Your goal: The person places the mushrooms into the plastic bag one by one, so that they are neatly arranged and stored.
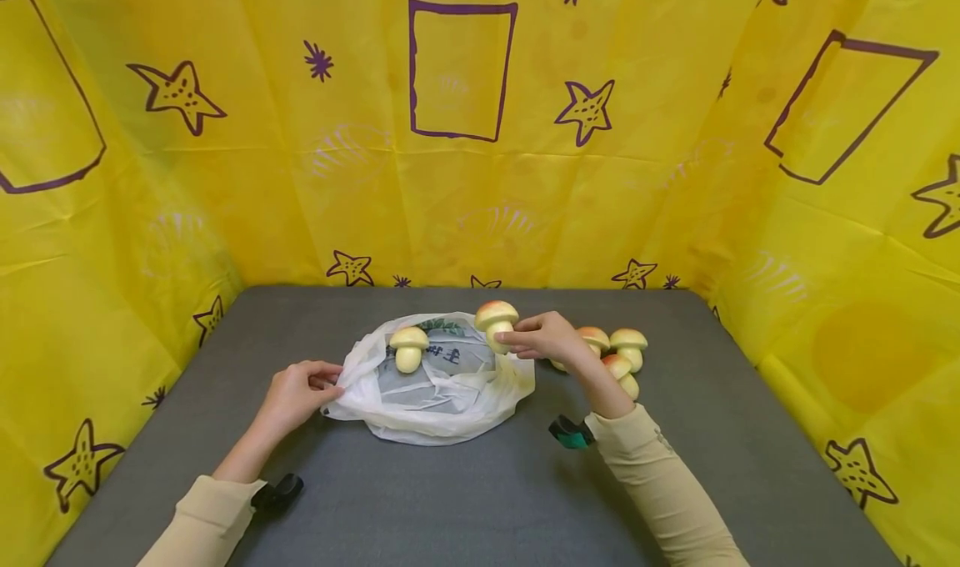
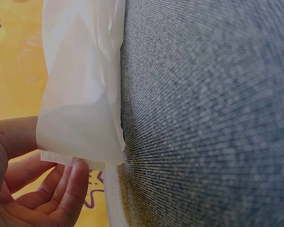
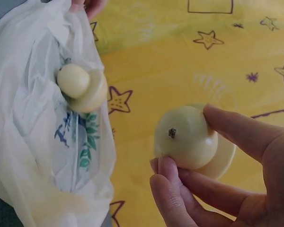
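A white plastic bag (image 1: 442, 423) lies spread on the grey table with its mouth facing up. One toy mushroom (image 1: 408, 348), pale with a yellowish cap, sits in the bag's mouth. My left hand (image 1: 302, 396) pinches the bag's left rim; in the left wrist view a fold of white plastic (image 2: 80, 109) runs between thumb and fingers. Over the bag's right side, my right hand (image 1: 551, 338) holds another mushroom (image 1: 495, 321) with an orange-red cap by its stem. In the right wrist view the round stem end (image 3: 184, 137) of that mushroom faces the camera, between thumb and fingers.
Several more mushrooms (image 1: 628, 346) cluster on the table to the right of the bag, partly hidden behind the right hand and forearm. Yellow cloth walls (image 1: 465, 208) with purple drawings enclose the grey table (image 1: 450, 509) at the back and both sides.
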`<state>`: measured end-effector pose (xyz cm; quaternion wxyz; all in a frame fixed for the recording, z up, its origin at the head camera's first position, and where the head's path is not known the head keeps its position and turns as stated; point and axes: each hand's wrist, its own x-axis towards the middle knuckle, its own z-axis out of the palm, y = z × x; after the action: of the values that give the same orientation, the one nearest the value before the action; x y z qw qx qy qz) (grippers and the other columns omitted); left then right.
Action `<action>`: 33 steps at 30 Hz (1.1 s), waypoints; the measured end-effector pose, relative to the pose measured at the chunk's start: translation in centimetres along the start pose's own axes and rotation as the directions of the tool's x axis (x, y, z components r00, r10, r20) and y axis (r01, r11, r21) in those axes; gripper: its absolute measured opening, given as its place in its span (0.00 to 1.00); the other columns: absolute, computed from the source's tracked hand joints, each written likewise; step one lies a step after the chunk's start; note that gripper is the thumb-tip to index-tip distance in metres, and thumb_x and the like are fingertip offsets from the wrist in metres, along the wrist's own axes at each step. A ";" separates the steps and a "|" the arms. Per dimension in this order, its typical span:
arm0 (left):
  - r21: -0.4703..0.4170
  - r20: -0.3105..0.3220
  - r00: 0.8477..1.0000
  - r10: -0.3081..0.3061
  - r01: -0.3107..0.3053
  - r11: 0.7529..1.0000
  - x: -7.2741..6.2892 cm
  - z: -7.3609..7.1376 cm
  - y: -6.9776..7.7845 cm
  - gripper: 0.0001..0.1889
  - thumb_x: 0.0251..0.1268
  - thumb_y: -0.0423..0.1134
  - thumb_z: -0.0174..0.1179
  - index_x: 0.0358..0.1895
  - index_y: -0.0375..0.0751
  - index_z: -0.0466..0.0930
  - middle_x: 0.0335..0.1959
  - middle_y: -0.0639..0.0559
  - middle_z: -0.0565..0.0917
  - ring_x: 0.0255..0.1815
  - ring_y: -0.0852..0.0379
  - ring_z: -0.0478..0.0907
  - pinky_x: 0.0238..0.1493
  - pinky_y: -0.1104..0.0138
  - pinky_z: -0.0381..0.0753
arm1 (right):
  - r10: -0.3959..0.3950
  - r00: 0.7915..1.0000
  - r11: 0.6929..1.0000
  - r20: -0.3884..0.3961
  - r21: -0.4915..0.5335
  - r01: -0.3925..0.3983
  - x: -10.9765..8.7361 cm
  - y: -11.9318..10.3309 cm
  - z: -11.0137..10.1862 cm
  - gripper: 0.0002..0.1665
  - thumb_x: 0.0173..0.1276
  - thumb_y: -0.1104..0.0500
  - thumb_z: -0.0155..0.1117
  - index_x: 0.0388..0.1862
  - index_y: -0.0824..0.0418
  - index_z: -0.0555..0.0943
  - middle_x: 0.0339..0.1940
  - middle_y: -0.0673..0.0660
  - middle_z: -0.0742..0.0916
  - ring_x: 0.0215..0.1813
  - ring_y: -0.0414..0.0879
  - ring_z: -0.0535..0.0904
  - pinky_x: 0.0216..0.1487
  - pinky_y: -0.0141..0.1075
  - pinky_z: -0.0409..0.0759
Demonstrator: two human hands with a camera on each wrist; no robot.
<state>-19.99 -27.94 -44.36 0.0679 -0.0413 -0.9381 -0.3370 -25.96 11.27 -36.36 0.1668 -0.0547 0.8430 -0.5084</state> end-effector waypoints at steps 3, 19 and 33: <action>0.004 0.005 1.000 0.000 0.000 1.000 0.0 0.0 0.0 0.16 0.51 0.36 0.69 0.44 0.35 0.84 0.35 0.44 0.84 0.32 0.56 0.79 0.27 0.71 0.76 | 0.000 1.000 1.000 0.005 -0.003 0.000 0.1 -0.3 0.1 0.36 0.56 0.45 0.71 0.56 0.68 0.78 0.48 0.64 0.86 0.47 0.55 0.85 0.50 0.44 0.80; 0.010 0.002 1.000 -0.002 0.002 1.000 0.0 0.1 0.0 0.16 0.51 0.36 0.69 0.44 0.35 0.84 0.35 0.44 0.84 0.32 0.56 0.79 0.28 0.72 0.76 | -0.030 0.998 0.999 0.059 0.017 0.029 1.5 -1.8 1.3 0.37 0.58 0.46 0.70 0.58 0.70 0.76 0.50 0.65 0.85 0.50 0.56 0.83 0.48 0.42 0.81; 0.003 -0.005 1.000 -0.013 0.014 1.000 0.0 0.1 -0.1 0.16 0.51 0.36 0.69 0.44 0.35 0.84 0.36 0.44 0.85 0.32 0.55 0.80 0.28 0.72 0.76 | -0.022 0.997 0.999 0.074 0.049 0.018 2.2 -3.3 2.8 0.32 0.55 0.47 0.72 0.53 0.66 0.80 0.45 0.60 0.87 0.45 0.50 0.85 0.45 0.38 0.83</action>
<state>-20.02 -27.92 -44.54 0.0680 -0.0340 -0.9387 -0.3361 -27.31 6.75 -35.20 0.1944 -0.0781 0.8231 -0.5278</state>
